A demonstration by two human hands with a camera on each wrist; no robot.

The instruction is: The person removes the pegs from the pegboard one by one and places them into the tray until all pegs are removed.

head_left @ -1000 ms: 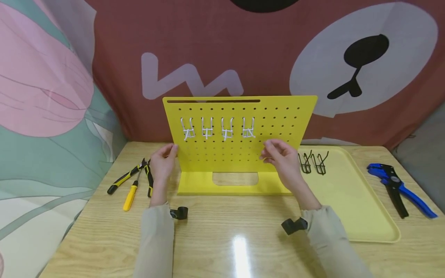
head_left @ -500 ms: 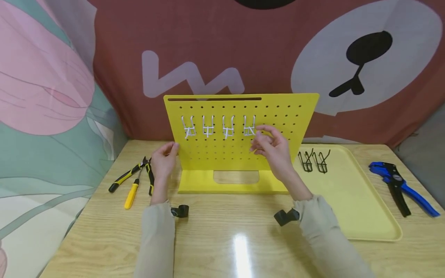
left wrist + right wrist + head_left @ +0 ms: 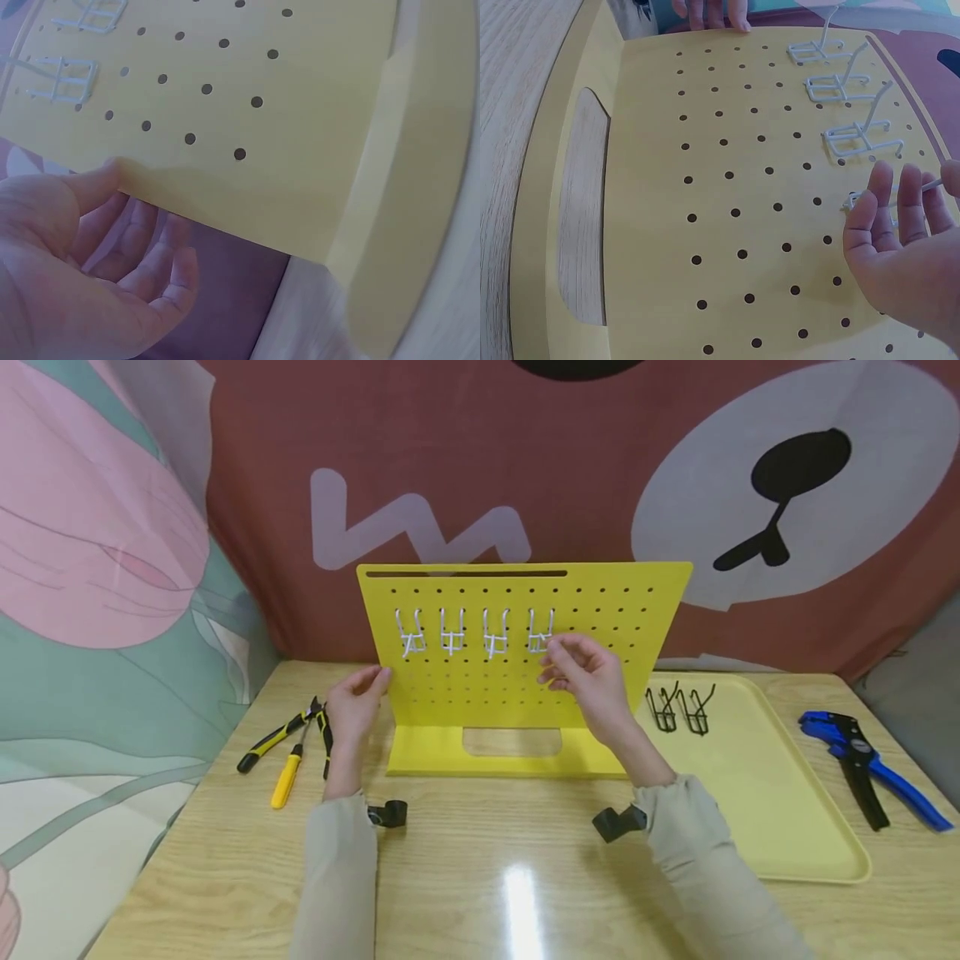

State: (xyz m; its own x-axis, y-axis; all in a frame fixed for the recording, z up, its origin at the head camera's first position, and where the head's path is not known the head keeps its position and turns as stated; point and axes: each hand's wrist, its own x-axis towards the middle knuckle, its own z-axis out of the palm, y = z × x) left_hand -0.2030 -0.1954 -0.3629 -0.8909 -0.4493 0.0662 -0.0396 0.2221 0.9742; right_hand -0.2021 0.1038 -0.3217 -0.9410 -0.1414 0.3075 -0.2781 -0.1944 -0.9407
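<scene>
A yellow pegboard (image 3: pixel 600 647) stands upright on its bent base, with a row of white wire hooks (image 3: pixel 452 631) hung across its upper half. My left hand (image 3: pixel 351 710) grips the board's left edge; in the left wrist view the thumb lies on the front face and the fingers reach behind. At the rightmost white hook (image 3: pixel 539 625), my right hand (image 3: pixel 596 689) pinches the projecting prong between thumb and forefinger. In the right wrist view its other fingers hide part of that hook (image 3: pixel 849 202).
Right of the board lies a pale yellow tray (image 3: pixel 765 810) holding black wire hooks (image 3: pixel 696 712). Blue-and-black wire strippers (image 3: pixel 858 760) are beyond it. Black-and-yellow pliers (image 3: pixel 273 743) and a yellow-handled screwdriver (image 3: pixel 285 781) lie at left. A printed cloth (image 3: pixel 480 443) hangs behind.
My right hand has moved up and left from the board's lower right to the rightmost white hook and now pinches its prong. The left hand stays at the board's left edge.
</scene>
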